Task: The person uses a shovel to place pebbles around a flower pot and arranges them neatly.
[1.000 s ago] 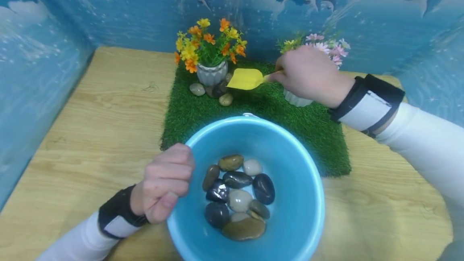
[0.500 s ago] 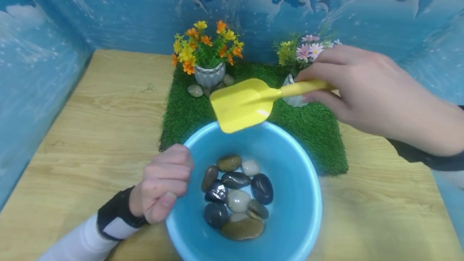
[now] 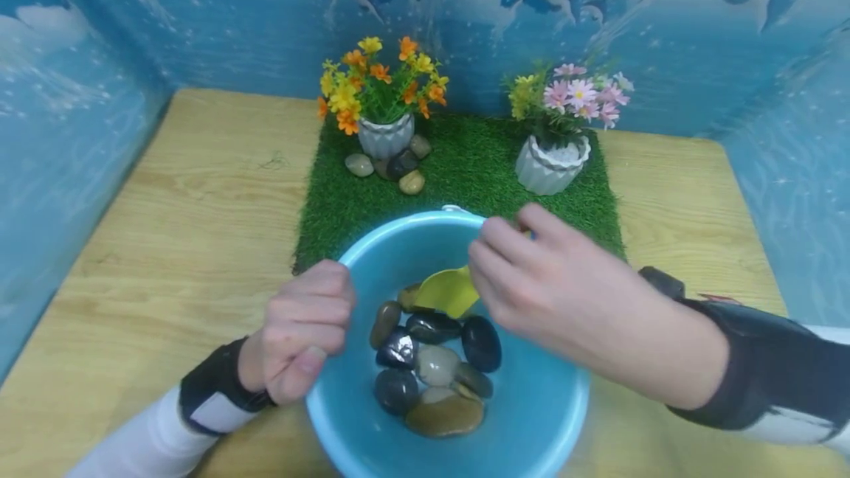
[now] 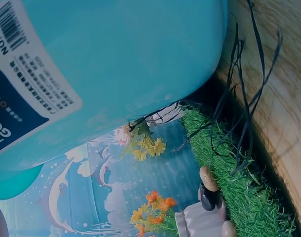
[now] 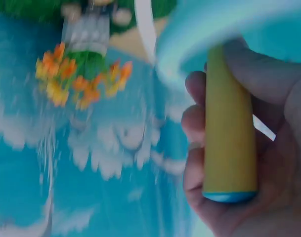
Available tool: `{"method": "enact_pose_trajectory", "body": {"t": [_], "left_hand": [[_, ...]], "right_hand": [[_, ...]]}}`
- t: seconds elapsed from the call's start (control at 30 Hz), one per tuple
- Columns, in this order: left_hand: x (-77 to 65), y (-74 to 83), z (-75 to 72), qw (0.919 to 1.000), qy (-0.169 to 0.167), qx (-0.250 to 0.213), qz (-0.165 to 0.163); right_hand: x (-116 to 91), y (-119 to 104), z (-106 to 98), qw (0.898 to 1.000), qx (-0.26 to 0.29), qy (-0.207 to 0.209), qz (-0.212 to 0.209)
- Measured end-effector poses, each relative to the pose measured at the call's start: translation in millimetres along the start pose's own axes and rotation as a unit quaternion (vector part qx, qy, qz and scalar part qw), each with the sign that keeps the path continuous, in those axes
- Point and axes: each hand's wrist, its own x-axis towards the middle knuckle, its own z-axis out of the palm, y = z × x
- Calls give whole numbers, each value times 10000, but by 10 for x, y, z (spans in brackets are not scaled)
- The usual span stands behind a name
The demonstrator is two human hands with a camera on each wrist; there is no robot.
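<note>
Over round blue bucket [image 3: 531,408], right hand [image 3: 544,286] grips one yellow shovel [image 3: 448,292] by smooth cylindrical handle [image 5: 230,128]; left hand [image 3: 307,330] clutches rim [image 3: 393,229]. At least ten glossy stones [image 3: 437,366], two ribbed flowerpots [image 3: 551,168]!

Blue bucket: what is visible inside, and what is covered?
Stones and a yellow scoop's blade. The blade partly covers a brown stone; the right hand hides part of the bucket.

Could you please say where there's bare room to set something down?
Bare: the mat between the flowerpots, and the table's far corners between mat and walls. Crowded: the bucket, with stones and scoop; beside the left flowerpot, more stones.
</note>
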Motion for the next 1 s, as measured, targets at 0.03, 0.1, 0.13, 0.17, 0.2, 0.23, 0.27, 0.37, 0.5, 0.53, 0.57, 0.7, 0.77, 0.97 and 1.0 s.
{"method": "enact_pose_trajectory", "body": {"t": [0.03, 0.1, 0.13, 0.17, 0.2, 0.23, 0.27, 0.37, 0.5, 0.53, 0.57, 0.7, 0.77, 0.97, 1.0], "left_hand": [[0, -4, 4, 10000, 16, -9, 17], [-5, -4, 7, 10000, 32, -4, 19], [-10, -3, 7, 10000, 25, 3, 13], [-14, -1, 7, 10000, 20, 10, 7], [-16, -1, 9, 10000, 25, 9, 6], [-18, 1, 9, 10000, 27, 12, 2], [-17, 2, 8, 10000, 24, 14, -2], [-2, -6, 12, 10000, 55, -35, 32], [19, -15, 13, 9999, 76, -98, 61], [19, -14, 12, 9999, 74, -107, 56], [18, -11, 11, 9999, 66, -108, 45], [0, 0, 9, 10000, 7, -95, -23], [-6, -1, 6, 10000, -8, -93, -22], [-21, 4, -11, 10000, -71, -31, -45], [-26, 8, -11, 9999, -80, -20, -58]], "right_hand": [[153, -45, -228, 9999, -20, -72, -133], [341, -113, -496, 9993, -108, -222, -286], [392, -140, -555, 9988, -135, -342, -337], [426, -160, -592, 9979, -159, -489, -383], [442, -179, -596, 9972, -160, -603, -409], [454, -194, -596, 9965, -130, -707, -428], [455, -205, -582, 9961, -63, -771, -432], [444, -209, -523, 9959, 181, -819, -346], [436, -201, -440, 9937, 703, -810, -318], [441, -203, -416, 9926, 824, -822, -332], [446, -209, -394, 9914, 934, -842, -369], [471, -221, -356, 9878, 1209, -881, -428], [471, -216, -356, 9867, 1336, -829, -420], [441, -157, -381, 9804, 1876, -497, -341], [433, -140, -387, 9786, 1979, -458, -327]]}}
